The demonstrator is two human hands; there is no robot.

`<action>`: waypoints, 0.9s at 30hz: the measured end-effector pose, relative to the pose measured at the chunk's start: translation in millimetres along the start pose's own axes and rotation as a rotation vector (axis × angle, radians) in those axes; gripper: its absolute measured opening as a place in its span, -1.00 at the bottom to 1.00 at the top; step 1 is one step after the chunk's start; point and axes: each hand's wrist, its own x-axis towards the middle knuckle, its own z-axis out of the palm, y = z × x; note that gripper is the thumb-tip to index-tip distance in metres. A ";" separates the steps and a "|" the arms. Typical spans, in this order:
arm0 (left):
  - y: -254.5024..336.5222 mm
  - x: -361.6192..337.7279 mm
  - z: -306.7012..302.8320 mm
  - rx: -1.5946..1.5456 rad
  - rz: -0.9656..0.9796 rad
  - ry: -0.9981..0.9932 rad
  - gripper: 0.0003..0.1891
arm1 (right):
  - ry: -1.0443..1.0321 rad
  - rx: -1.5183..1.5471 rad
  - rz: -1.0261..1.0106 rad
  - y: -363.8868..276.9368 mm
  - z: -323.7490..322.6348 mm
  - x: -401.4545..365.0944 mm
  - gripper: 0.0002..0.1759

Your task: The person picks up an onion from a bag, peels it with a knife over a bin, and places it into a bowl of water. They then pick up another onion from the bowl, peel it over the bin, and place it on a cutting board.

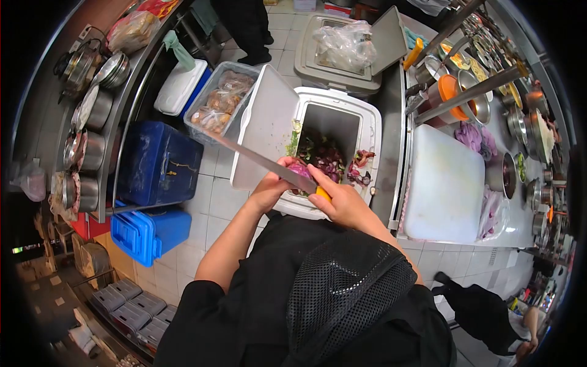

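My left hand (271,189) is closed around a red onion (298,170), its purple side showing beside the blade. In my right hand (342,200) is a large knife (260,160) with a yellow handle, mostly covered by the fingers. The long blade lies across the onion and points to the upper left. Both hands are above the front part of a white bin (372,128). Dark red onion skins and green scraps (324,158) lie inside it, and some peel (361,166) rests on its right rim. Where the blade's edge meets the onion is hidden.
The bin's lid (269,122) stands open on the left. A white cutting board (445,189) lies on the right counter near pots and purple bags. Left are a tub of bagged food (205,125) and blue containers (156,162). Another person (489,312) is at lower right.
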 end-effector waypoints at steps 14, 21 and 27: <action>8.8 0.8 5.8 0.179 -0.023 -0.137 -0.36 | -0.013 0.384 0.287 31.1 -0.2 2.9 -0.49; 5.8 -1.4 6.1 0.106 0.041 -0.140 -0.26 | 0.063 0.324 0.443 53.1 -0.6 6.6 -0.45; -4.0 5.5 9.0 -0.063 0.072 0.026 -0.33 | 0.048 0.329 0.286 32.9 2.2 -4.3 -0.35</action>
